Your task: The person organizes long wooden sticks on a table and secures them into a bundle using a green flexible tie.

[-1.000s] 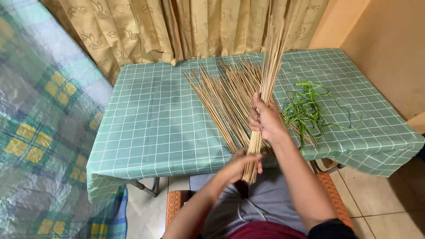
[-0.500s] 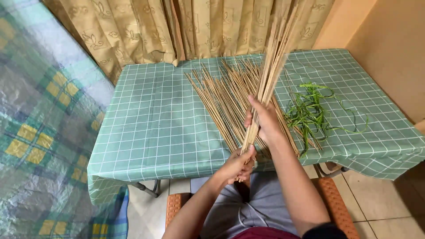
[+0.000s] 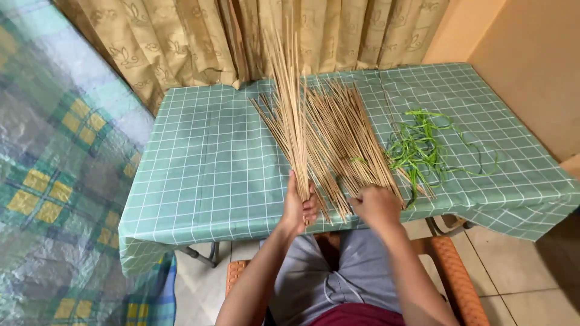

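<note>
We're now gripping the upright bundle of sticks (image 3: 291, 108) w/ the left hand (image 3: 300, 205) only; half a sec ago both hands were on it, right up high, left at the butt end, so the bundle's been handed over to the left and it's standing nearly vertical, tips fanning out in front of the curtain (image 3: 199, 36). Left fingers are wrapped tight round the lower ends, just at the table's near edge. The right hand (image 3: 376, 205) has dropped away and is now reaching into the loose pile of sticks (image 3: 341, 130) lying flat on the green checked tablecloth (image 3: 199, 169); fingers are curled over the near ends of that pile, prob. pinching a few, but we can't tell for sure whether anything's actually clamped, since the back of the hand is hiding the fingertips. So, as we're reading it, we're adding to or sorting the held bundle from the pile. The pile is lying just right of the held bundle, touching it near the base. The green leaf strips (image 3: 423, 145) are sitting farther right, near the pile's edge, untouched.
</note>
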